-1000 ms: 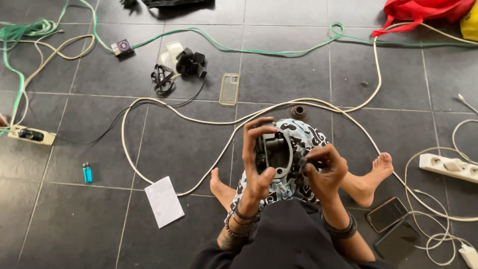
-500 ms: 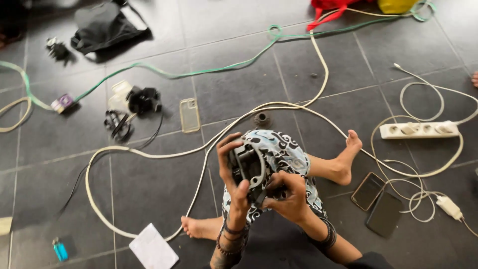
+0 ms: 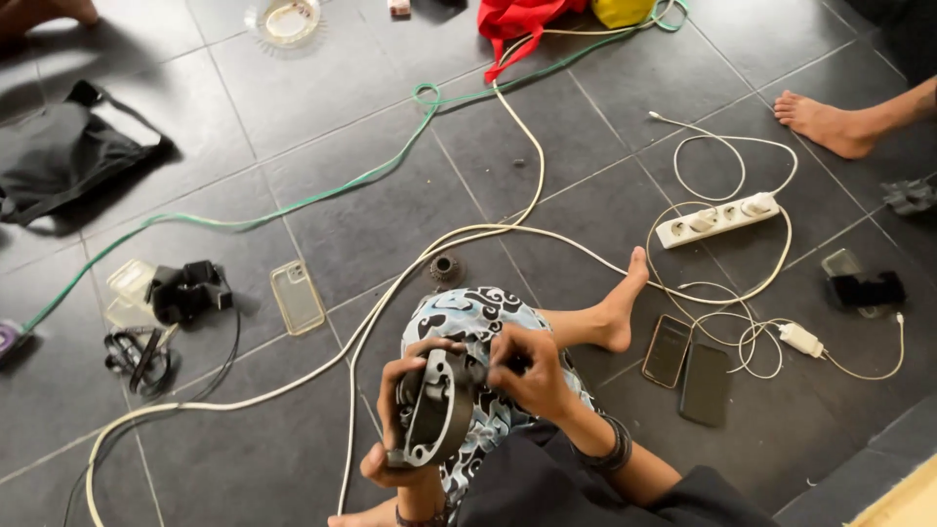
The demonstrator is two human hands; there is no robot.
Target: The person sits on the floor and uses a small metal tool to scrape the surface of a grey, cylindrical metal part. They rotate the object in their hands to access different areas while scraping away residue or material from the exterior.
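Nearest the camera, the left hand [image 3: 395, 415] is wrapped around a round grey metal part with a ring-shaped rim [image 3: 434, 408], held edge-on above the lap, over the blue-and-white patterned fabric [image 3: 468, 312] on the knees. The right hand [image 3: 527, 369] is pinched shut on a small dark piece [image 3: 485, 370] pressed to the part's upper side; what that piece is cannot be told. A second ago the part faced the camera flat, with both hands at its sides; now it is turned on edge and the right hand has come in over the top, so the work looks to have shifted to the rim or back face.

Just beyond the knees, a small dark round cap [image 3: 445, 267] lies on the dark tiled floor [image 3: 586, 146] beside a long cream cable [image 3: 468, 239]. To the right lie two dark phones [image 3: 688, 369] and a white power strip [image 3: 717, 219]; to the left, a clear phone case [image 3: 297, 297]. Farther off, a green cable [image 3: 293, 207] runs toward a red cloth [image 3: 532, 21], and another person's bare foot [image 3: 820, 122] rests at the right.
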